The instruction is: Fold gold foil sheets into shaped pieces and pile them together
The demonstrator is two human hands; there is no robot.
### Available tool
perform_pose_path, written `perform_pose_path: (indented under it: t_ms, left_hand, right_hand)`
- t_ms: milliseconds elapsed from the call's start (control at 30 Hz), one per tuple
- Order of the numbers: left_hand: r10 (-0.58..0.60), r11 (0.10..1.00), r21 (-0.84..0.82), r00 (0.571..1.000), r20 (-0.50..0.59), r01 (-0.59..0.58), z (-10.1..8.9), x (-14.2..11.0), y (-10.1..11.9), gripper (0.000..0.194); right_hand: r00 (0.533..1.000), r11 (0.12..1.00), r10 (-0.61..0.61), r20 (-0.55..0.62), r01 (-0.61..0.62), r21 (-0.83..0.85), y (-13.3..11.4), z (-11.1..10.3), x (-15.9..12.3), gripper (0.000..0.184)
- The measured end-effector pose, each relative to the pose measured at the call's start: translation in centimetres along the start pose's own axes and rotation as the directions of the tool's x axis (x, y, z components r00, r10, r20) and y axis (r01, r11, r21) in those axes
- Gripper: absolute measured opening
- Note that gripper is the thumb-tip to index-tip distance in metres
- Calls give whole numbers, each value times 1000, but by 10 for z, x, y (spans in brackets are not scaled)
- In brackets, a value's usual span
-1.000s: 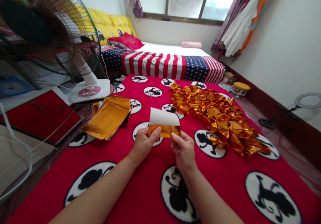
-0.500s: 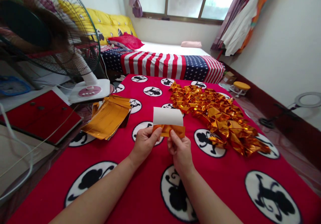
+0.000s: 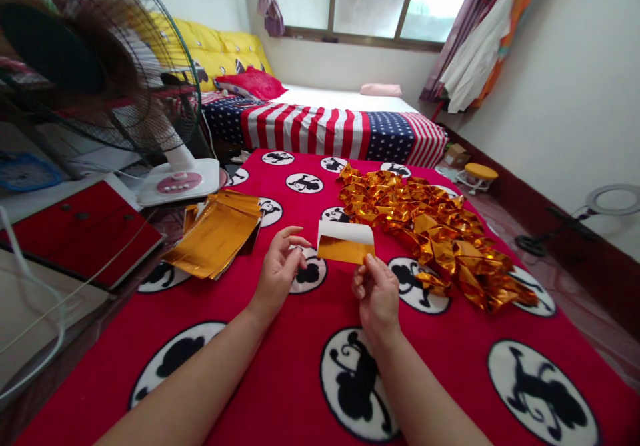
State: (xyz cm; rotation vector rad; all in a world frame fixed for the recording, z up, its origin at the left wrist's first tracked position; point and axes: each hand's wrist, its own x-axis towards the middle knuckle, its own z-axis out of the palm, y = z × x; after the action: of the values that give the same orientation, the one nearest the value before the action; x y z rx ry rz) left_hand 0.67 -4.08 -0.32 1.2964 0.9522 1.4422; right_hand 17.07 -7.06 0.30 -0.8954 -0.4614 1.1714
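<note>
A sheet of gold foil paper point(image 3: 345, 249) with a white back is partly folded, its gold strip toward me and its white part behind. My right hand point(image 3: 377, 289) pinches its lower right corner between thumb and fingers. Just left of the sheet, my left hand point(image 3: 283, 266) is off the paper, fingers apart and holding nothing. On the left of the red blanket point(image 3: 260, 366) lies a stack of flat gold foil sheets point(image 3: 217, 233). To the right spreads a heap of folded gold foil pieces point(image 3: 425, 219).
A running fan point(image 3: 180, 179) stands at the left beside a red-topped cabinet point(image 3: 80, 226). Beyond the blanket is a bed point(image 3: 330, 129) with a striped and starred cover. A yellow stool point(image 3: 481, 171) and a ring light point(image 3: 613, 199) are at the right.
My left hand has let go of the foil paper and drawn slightly left, its fingers opening. My right hand has moved a little right with the sheet, now holding it alone.
</note>
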Motion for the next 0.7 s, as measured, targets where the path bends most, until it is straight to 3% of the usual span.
perform_pose_path:
  t_ms: [133, 233, 300, 400, 500, 600, 700]
  left_hand:
    - [181, 934, 305, 982, 56, -189, -2, 2, 1, 47]
    - [289, 837, 457, 952, 99, -301, -4, 3, 4, 30]
    - [306, 816, 485, 947, 97, -314, -5, 3, 8, 15]
    - [234, 884, 408, 971, 41, -230, -6, 3, 13, 14]
    - [22, 986, 168, 1000, -1, -21, -4, 1, 13, 23]
    - [-169, 985, -40, 985, -28, 168, -1, -1, 10, 30]
    - [-257, 958, -131, 966, 1, 255, 2, -2, 8, 40]
  right_hand:
    - [998, 999, 35, 51, -33, -38, 0, -1, 0, 32]
    - [991, 993, 70, 115, -58, -99, 2, -1, -3, 36]
    - [989, 990, 66, 134, -48, -133, 2, -2, -4, 41]
    - [993, 982, -78, 85, 91, -167, 3, -4, -5, 41]
    - [972, 943, -230, 42, 234, -236, 3, -7, -2, 30]
    - [976, 941, -203, 82, 217, -260, 4, -8, -1, 29]
    - [978, 956, -165, 131, 191, -223, 4, -7, -1, 27]
